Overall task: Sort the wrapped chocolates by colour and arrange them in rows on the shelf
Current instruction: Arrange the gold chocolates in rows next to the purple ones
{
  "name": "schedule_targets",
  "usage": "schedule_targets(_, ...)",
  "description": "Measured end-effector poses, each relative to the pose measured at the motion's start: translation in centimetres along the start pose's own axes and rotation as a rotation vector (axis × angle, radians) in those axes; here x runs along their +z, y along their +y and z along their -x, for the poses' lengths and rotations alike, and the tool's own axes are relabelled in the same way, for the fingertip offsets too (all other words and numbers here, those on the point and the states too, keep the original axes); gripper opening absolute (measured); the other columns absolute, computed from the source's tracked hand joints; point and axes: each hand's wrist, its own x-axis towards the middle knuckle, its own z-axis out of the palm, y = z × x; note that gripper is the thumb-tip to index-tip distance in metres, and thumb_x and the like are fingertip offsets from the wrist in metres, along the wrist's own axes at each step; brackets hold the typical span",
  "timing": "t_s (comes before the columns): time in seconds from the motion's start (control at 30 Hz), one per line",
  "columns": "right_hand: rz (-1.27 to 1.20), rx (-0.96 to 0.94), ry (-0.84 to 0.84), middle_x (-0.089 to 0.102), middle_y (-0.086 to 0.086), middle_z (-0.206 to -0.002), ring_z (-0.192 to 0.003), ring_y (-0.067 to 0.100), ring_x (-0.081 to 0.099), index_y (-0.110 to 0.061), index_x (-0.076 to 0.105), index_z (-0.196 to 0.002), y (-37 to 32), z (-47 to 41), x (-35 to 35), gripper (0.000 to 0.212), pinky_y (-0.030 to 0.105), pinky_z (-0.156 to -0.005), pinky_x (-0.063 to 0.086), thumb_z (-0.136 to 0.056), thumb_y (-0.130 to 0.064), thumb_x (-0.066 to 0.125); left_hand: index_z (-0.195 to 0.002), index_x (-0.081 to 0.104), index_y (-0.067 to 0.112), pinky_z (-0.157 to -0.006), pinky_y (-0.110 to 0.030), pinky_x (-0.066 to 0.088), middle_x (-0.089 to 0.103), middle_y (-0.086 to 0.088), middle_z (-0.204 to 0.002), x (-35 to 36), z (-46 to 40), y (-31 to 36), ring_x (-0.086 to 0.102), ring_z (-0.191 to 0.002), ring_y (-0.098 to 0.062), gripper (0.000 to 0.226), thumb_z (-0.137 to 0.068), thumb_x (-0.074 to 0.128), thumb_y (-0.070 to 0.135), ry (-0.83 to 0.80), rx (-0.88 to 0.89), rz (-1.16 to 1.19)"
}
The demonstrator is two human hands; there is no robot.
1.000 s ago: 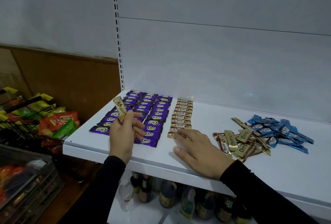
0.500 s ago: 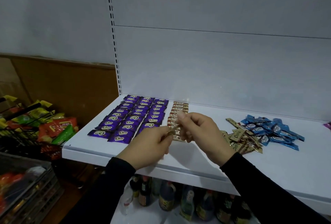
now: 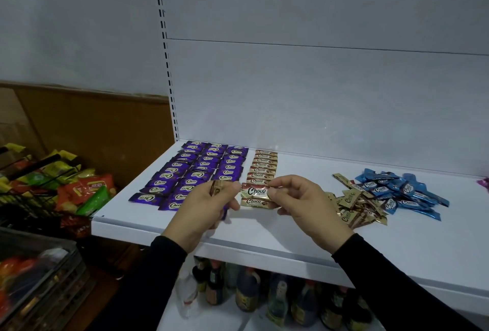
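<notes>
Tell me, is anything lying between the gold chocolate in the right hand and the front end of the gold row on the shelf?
Nothing visible does. The right hand pinches a gold chocolate just above the nearest piece of the gold row. The left hand grips another gold piece beside it, to the left, not underneath.

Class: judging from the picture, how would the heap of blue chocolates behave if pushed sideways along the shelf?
The blue chocolates lie loose and overlapping, so they would probably scatter rather than move as one. Their wrappers look glossy on a smooth shelf, so they likely slide easily. Being flat, they seem unlikely to roll.
</notes>
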Motion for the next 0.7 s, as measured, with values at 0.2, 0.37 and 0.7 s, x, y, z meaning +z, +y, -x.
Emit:
schedule_targets(0.2, 0.127, -0.012, -0.011, 0.073, 0.001, -0.081, -0.068, 0.011, 0.066, -0.018, 0.071, -0.095, 0.9, 0.2, 0.4, 0.014, 0.024, -0.064, 0.052, -0.083, -0.015, 0.077, -0.089, 0.071, 0.000, -0.040, -0.012, 0.033, 0.058, 0.011, -0.048, 0.8, 0.0, -0.2, 0.041, -0.039, 0.001, 0.025, -0.096, 0.063, 0.022, 0.058, 0.077, -0.054)
schedule_targets(0.37, 0.565, -0.162, 0.013, 0.069, -0.015, -0.096, -0.074, 0.003, 0.060, -0.040, 0.069, -0.096, 1.9, 0.5, 0.4, 0.022, 0.016, -0.068, 0.048, -0.079, -0.033, 0.081, -0.084, 0.071, 0.006, -0.047, -0.012, 0.037, 0.070, 0.006, -0.067, 0.6, 0.0, -0.6, 0.051, -0.048, 0.003, 0.024, -0.096, 0.063, 0.024, 0.046, 0.110, -0.151)
schedule_targets(0.7, 0.958, -0.131, -0.088, 0.052, -0.006, -0.108, -0.099, 0.009, 0.051, -0.025, 0.067, -0.122, 2.7, -0.3, 0.4, 0.038, 0.018, -0.078, 0.033, -0.088, -0.043, 0.068, -0.088, 0.058, 0.017, -0.035, -0.019, 0.029, 0.052, 0.002, -0.062, -2.4, -2.0, -1.7, 0.039, -0.040, -0.004, 0.020, -0.097, 0.061, 0.034, 0.372, -0.120, 0.367)
